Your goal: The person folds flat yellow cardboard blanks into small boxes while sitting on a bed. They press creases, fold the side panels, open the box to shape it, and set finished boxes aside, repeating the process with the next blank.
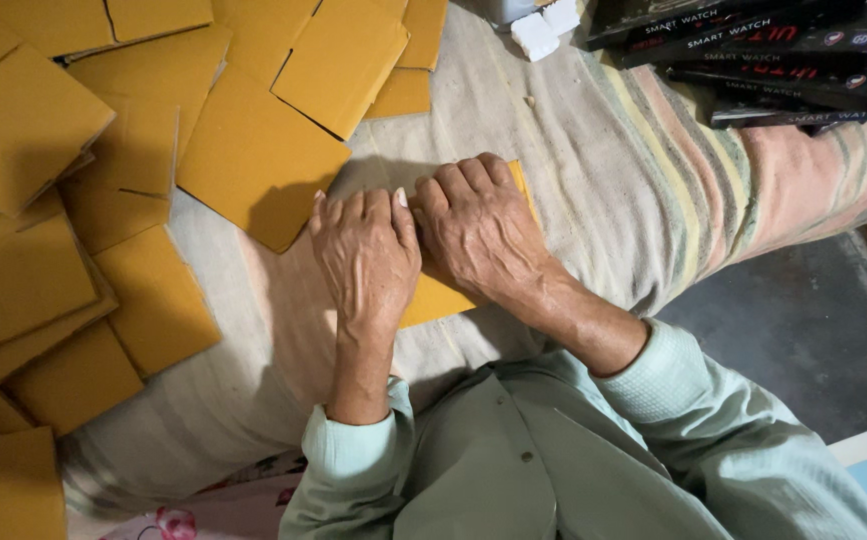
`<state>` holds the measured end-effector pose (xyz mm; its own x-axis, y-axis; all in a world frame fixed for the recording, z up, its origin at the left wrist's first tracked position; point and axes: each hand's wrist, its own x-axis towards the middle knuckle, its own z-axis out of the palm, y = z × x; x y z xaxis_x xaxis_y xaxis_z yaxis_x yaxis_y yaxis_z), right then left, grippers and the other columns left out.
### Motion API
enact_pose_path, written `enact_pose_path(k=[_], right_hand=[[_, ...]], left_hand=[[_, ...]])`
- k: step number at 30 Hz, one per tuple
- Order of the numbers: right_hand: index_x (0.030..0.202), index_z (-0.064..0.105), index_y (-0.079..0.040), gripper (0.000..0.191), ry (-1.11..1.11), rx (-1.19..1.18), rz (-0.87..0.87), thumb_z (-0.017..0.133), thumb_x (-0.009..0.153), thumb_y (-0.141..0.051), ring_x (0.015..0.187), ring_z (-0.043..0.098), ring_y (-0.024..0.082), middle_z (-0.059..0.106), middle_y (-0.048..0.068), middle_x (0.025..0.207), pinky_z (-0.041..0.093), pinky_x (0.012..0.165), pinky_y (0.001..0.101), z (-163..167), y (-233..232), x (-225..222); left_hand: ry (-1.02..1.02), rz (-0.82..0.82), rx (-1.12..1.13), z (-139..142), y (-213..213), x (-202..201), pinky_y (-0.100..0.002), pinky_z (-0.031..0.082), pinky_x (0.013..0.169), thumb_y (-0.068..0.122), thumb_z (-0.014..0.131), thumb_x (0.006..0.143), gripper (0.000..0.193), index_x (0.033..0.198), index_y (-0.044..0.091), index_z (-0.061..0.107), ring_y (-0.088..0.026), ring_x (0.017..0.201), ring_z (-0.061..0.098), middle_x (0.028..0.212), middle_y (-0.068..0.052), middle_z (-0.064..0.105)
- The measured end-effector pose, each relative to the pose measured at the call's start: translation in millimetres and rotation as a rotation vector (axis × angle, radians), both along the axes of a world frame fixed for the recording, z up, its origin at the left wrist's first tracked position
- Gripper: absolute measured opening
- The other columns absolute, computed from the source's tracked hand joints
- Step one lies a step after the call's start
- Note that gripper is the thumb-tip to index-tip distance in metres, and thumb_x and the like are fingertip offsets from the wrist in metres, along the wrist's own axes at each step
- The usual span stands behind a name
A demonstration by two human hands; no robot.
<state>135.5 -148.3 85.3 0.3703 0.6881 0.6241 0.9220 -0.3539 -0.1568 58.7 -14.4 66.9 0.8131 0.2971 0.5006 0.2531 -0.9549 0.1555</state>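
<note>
At the centre of the frame, head view: both hands lie side by side, palms down, on a yellow cardboard piece (440,298) that rests on a pale striped cloth (593,170). The left hand (365,258) is flat with fingers together, fingertips pointing toward the top of the frame. The right hand (478,228) is likewise flat, fingers together and angled toward the upper left, its thumb side touching the left hand. Neither hand pinches anything; both press downward.

The cardboard piece is mostly hidden. One strip shows beside the right fingers at the upper edge, and a wedge shows between the wrists lower down. From these two parts its long axis appears to run from lower left to upper right, though the full outline cannot be told.

The step in hand is judged to be flattening or creasing the piece against the cloth. A next move would call for even pressure along the fold line and a firm hold so that the piece does not slip on the soft cloth.

Left half of the frame: a loose heap of flat yellow cardboard blanks (73,200), overlapping at many angles. Upper right: a stack of dark flat boxes (773,60). Top centre: small white blocks (535,35). Bottom: pale green sleeves (673,400) and shirt front.
</note>
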Motion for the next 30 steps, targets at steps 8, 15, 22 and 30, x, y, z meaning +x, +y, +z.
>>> enact_pose_path(k=[8,15,22,30], right_hand=[[0.105,0.063,0.0,0.027,0.005,0.018,0.017,0.072,0.091,-0.022,0.092,0.06,0.033,0.063,0.015,0.095,0.045,0.092,0.0448,0.2,-3.0,-1.8],[0.101,0.062,-0.001,0.025,0.0,-0.014,0.007,0.071,0.091,-0.022,0.089,0.06,0.032,0.061,0.014,0.092,0.045,0.088,0.0443,-1.5,-3.6,0.2],[0.089,0.062,-0.004,0.02,-0.002,-0.08,-0.176,0.067,0.094,-0.022,0.082,0.059,0.032,0.059,0.013,0.083,0.044,0.083,0.0451,-4.0,-8.7,14.3],[0.088,0.061,-0.004,0.019,-0.021,-0.035,0.05,0.068,0.091,-0.022,0.082,0.06,0.032,0.058,0.013,0.081,0.048,0.094,0.0484,0.2,1.5,5.6]], left_hand=[[-0.058,0.006,0.046,1.3,-4.1,-5.0,-0.057,0.045,0.104,0.025,0.057,0.105,0.031,0.083,0.004,0.064,-0.038,0.092,0.062,0.086,-0.016,0.065],[-0.076,0.028,-0.072,1.8,-5.3,-5.6,-0.05,0.05,0.079,0.023,0.057,0.107,0.033,0.084,0.001,0.062,-0.039,0.087,0.06,0.086,-0.019,0.062],[-0.057,0.061,-0.088,1.1,-3.8,-5.3,-0.049,0.051,0.081,0.023,0.056,0.106,0.033,0.084,0.001,0.062,-0.038,0.09,0.06,0.088,-0.019,0.062],[-0.029,0.026,-0.067,1.4,-7.0,-9.9,-0.049,0.051,0.081,0.02,0.055,0.106,0.028,0.088,0.001,0.064,-0.038,0.09,0.059,0.09,-0.018,0.062]])
